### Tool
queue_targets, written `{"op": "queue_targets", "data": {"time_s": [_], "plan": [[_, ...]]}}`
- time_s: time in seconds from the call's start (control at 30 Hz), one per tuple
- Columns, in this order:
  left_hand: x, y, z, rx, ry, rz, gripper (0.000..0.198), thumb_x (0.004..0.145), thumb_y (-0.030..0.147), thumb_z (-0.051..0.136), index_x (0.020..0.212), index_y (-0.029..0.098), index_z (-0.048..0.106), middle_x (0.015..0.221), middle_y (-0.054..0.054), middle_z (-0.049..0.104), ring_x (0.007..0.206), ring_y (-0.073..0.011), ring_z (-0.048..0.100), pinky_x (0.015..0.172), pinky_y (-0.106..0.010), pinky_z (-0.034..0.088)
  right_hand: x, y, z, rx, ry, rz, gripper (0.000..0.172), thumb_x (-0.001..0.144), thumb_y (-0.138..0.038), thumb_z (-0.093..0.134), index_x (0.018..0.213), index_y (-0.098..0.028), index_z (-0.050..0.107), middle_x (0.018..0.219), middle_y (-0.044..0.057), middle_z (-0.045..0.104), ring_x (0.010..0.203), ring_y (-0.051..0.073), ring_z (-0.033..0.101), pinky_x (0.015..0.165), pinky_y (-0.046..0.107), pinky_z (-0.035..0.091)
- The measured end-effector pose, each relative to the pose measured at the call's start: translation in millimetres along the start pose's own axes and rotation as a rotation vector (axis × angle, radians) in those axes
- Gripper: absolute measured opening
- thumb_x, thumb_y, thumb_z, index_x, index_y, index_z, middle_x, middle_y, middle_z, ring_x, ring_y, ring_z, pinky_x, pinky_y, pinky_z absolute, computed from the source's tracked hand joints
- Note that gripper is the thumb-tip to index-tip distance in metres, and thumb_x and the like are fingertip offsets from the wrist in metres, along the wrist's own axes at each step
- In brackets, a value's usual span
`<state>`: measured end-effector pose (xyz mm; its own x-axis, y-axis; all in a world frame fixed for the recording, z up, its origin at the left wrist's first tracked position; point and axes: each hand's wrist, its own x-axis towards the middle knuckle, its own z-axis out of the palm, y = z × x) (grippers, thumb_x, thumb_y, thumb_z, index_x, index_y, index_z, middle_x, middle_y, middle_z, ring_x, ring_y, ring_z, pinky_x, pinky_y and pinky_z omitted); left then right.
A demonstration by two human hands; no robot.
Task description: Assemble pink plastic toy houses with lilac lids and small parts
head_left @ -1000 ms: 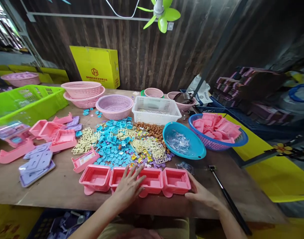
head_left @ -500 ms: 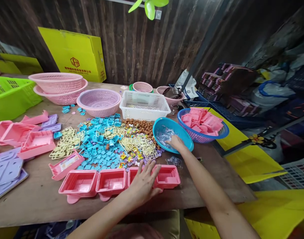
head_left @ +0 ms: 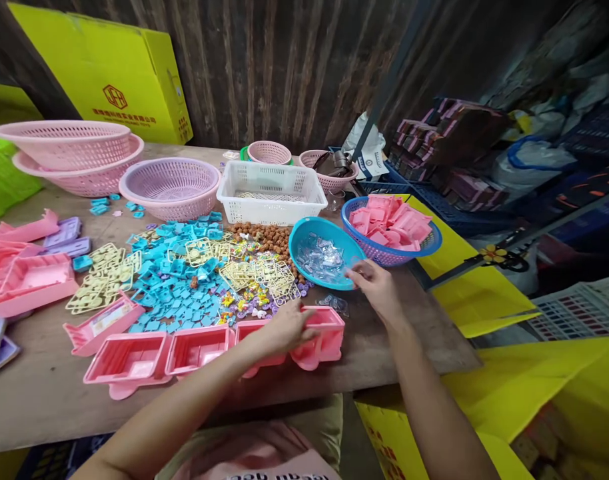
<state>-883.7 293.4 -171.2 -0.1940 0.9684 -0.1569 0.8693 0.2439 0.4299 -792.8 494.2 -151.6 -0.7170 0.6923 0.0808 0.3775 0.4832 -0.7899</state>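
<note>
My left hand [head_left: 287, 327] reaches over the row of pink plastic boxes [head_left: 199, 352], its thumb and fingers closed at the near left rim of the rightmost pink box [head_left: 329, 327]. At the right rim of a tilted blue bowl [head_left: 304, 230], my right hand [head_left: 379, 290] has its fingertips pinched together. A small clear plastic piece seems to be between them, mostly hidden by the fingers. Many clear plastic pieces [head_left: 324, 257] lie in the bowl. A few more clear pieces [head_left: 334, 305] rest on the table between my hands.
Beyond the boxes lie heaps of blue parts [head_left: 179, 293], cream frames [head_left: 269, 277] and brown pieces [head_left: 264, 237]. A blue-rimmed basket [head_left: 409, 253] of pink parts stands right of the bowl. Behind are a white basket [head_left: 269, 210] and pink baskets [head_left: 69, 143].
My right hand has drawn back from inside the blue bowl to its near right rim. My left hand's spread fingers have closed at the rightmost pink box. The view has shifted.
</note>
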Motion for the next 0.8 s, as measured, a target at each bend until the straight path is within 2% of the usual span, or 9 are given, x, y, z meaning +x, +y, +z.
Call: {"op": "queue_targets", "data": {"time_s": [0.07,0.13,0.23,0.3,0.37,0.43,0.57,0.8], "plan": [[7,-7,-2.9,-0.085,-0.025,0.042,0.041,0.091,0.044,0.039,0.114,0.017,0.059,0.098,-0.011,0.058,0.092,-0.0223,0.056,0.081,-0.031,0.044,-32,9,-18,0.053,-0.002,-0.023,0.033,0.075,-0.05,0.054,0.074,-0.017,0.057,0.065,0.001,0.06,0.05,0.011,0.048,0.048,0.023,0.038],[13,-11,-3.6,-0.12,-0.06,0.066,0.044,0.092,0.047,0.032,0.106,0.018,0.063,0.089,-0.009,0.058,0.085,-0.021,0.056,0.076,-0.029,0.044,-62,18,-26,0.079,-0.075,-0.001,0.032,0.077,-0.047,0.051,0.076,-0.016,0.059,0.054,-0.002,0.053,0.046,0.011,0.044,0.046,0.022,0.035],[22,-14,-3.0,-0.112,-0.135,0.102,0.051,0.092,0.051,0.029,0.094,0.016,0.065,0.081,-0.007,0.057,0.078,-0.0195,0.056,0.072,-0.027,0.042,-98,28,-19,0.037,-0.175,0.075,0.031,0.082,-0.041,0.043,0.098,-0.016,0.055,0.05,-0.005,0.05,0.046,0.013,0.047,0.045,0.022,0.035],[26,-15,-2.5,-0.098,-0.18,0.134,0.052,0.093,0.051,0.027,0.088,0.015,0.064,0.081,-0.007,0.057,0.075,-0.0183,0.055,0.071,-0.026,0.041,-111,31,-8,-0.015,-0.154,0.079,0.035,0.083,-0.035,0.04,0.111,-0.017,0.049,0.059,-0.002,0.06,0.054,0.015,0.056,0.052,0.024,0.042],[30,-17,-2.1,-0.085,-0.212,0.156,0.049,0.093,0.048,0.029,0.084,0.014,0.063,0.081,-0.007,0.056,0.073,-0.017,0.053,0.07,-0.026,0.04,-117,32,2,-0.066,-0.11,0.04,0.033,0.082,-0.031,0.039,0.111,-0.018,0.049,0.079,0.004,0.069,0.071,0.018,0.065,0.062,0.026,0.046],[32,-19,-2.2,-0.081,-0.237,0.169,0.043,0.093,0.045,0.033,0.08,0.014,0.061,0.081,-0.006,0.056,0.071,-0.0158,0.052,0.069,-0.025,0.04,-117,32,8,-0.119,-0.08,0.0,0.028,0.083,-0.03,0.036,0.104,-0.02,0.052,0.094,0.008,0.07,0.084,0.02,0.067,0.068,0.027,0.048],[36,-22,-3.5,-0.099,-0.267,0.199,0.038,0.092,0.04,0.038,0.075,0.014,0.06,0.08,-0.005,0.057,0.069,-0.0145,0.051,0.068,-0.024,0.04,-113,35,12,-0.261,-0.038,-0.018,0.029,0.089,-0.035,0.031,0.094,-0.021,0.055,0.085,0.008,0.072,0.074,0.022,0.068,0.059,0.027,0.045],[39,-25,-4.3,-0.144,-0.272,0.224,0.038,0.092,0.044,0.038,0.081,0.016,0.06,0.086,-0.005,0.062,0.074,-0.0151,0.055,0.07,-0.023,0.041,-113,40,20,-0.379,0.019,-0.093,0.031,0.091,-0.03,0.027,0.096,-0.017,0.055,0.083,0.01,0.072,0.066,0.022,0.068,0.052,0.026,0.042]]}}
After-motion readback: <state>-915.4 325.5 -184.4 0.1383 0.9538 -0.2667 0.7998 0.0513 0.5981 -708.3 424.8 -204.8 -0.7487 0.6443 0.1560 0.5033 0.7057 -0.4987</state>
